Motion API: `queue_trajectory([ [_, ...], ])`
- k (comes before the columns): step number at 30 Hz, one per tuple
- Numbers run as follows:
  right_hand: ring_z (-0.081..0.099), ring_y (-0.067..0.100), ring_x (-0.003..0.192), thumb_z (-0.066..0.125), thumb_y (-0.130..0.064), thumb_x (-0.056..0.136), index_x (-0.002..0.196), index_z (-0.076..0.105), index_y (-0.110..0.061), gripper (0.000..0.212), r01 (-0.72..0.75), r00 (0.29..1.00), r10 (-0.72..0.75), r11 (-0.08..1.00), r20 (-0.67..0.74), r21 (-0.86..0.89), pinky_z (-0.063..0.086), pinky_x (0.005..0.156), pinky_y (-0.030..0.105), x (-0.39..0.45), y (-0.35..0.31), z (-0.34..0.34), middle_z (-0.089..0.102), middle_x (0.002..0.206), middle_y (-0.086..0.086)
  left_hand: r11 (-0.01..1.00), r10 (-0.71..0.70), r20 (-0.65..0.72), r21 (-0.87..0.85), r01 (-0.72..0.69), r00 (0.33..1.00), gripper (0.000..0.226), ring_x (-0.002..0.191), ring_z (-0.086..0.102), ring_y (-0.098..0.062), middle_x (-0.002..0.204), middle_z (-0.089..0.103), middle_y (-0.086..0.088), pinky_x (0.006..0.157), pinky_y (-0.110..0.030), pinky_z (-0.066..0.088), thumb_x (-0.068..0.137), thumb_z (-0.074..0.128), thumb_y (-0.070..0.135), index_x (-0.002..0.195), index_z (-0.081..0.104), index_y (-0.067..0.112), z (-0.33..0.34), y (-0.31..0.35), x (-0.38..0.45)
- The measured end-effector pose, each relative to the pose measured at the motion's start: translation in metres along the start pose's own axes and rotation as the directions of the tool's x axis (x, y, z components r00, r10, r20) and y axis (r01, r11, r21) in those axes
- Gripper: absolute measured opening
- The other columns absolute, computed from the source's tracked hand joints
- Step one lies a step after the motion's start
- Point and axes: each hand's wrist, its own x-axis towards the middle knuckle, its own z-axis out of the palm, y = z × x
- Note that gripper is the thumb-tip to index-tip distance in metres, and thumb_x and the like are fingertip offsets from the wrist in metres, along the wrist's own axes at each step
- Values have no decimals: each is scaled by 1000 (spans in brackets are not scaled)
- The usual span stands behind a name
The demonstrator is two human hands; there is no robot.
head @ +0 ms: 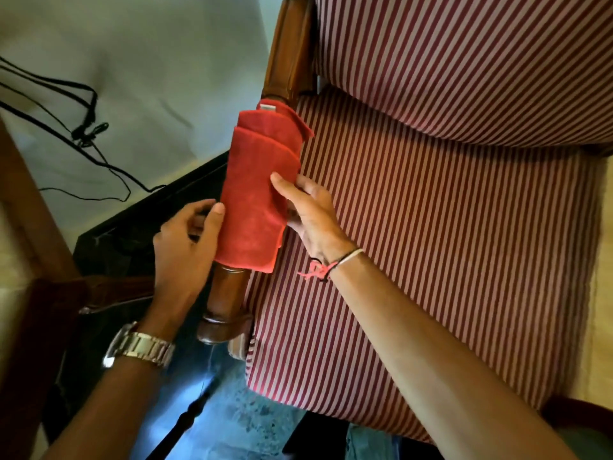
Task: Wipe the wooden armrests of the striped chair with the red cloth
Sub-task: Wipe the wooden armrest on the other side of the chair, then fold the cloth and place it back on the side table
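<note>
Both hands: left hand and right hand press the cloth from either side, fingers curled on its edges
Cloth: folded in layers, draped over the armrest beside the striped seat
Handling: soft, light, limp; likely to slip on polished wood
Hold: judged best wrapped round the rail, pinched at both sides
Armrest: bare wood shows above and below the cloth

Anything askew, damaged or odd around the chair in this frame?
Nothing looks damaged. The red cloth lies folded over the wooden armrest, with the left hand and right hand at its sides. Black cables trail loose on the white surface beside the chair.
</note>
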Motion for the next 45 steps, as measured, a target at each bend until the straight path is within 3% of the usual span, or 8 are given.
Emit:
queue_trajectory([
  [4,69,27,115,72,-8,90,134,59,-4,46,-1,999,5,992,-32,123,57,100,43,-8,-6,9,70,129,15,993,-56,133,-97,69,990,43,97,70,-25,98,70,-6,82,-27,56,89,74,32,129,65,18,-15,9,2],
  [15,68,30,118,68,-7,92,116,63,-23,28,48,997,-62,969,50,244,54,104,53,-53,-42,-20,70,129,12,932,17,139,-360,34,990,31,101,71,-11,103,68,7,91,-31,59,93,70,18,122,65,25,-6,69,-40],
  [19,71,27,111,71,-11,87,114,64,-24,30,97,993,-112,964,46,246,57,100,50,-74,-55,-68,73,117,7,922,34,189,-385,43,981,32,114,70,-15,124,68,1,99,-45,59,93,70,23,124,65,25,31,92,-67],
  [29,73,16,93,70,-11,76,109,67,-21,35,259,963,-250,961,-100,100,61,84,37,-172,-127,-294,77,98,-2,827,81,402,-538,163,912,56,107,73,-7,117,71,9,75,-19,61,69,79,20,119,56,31,205,220,-197],
  [33,73,22,101,69,-3,78,126,64,-12,49,292,940,-268,952,-211,94,62,87,39,-217,-155,-405,76,110,6,831,122,457,-533,162,881,55,109,74,-16,121,71,5,80,-30,65,78,84,16,120,55,34,292,280,-254],
  [37,74,19,89,60,2,85,124,63,-11,41,299,926,-257,946,-276,125,62,76,34,-244,-167,-498,77,98,3,886,146,442,-456,81,885,58,111,71,-8,125,68,13,88,-30,63,82,82,26,129,52,39,369,327,-301],
  [40,73,23,89,64,-1,79,122,63,-11,44,288,922,-235,948,-309,139,62,83,39,-244,-166,-554,76,100,8,941,124,416,-337,27,901,66,113,66,-2,129,65,12,94,-27,60,83,78,33,142,48,29,415,348,-325],
  [45,72,20,90,75,-5,77,109,68,-15,34,135,932,-149,989,-330,-64,62,82,36,-206,-139,-639,76,97,2,992,33,460,-125,27,887,66,112,65,-15,123,61,5,97,-36,59,91,74,22,148,39,24,496,345,-333],
])
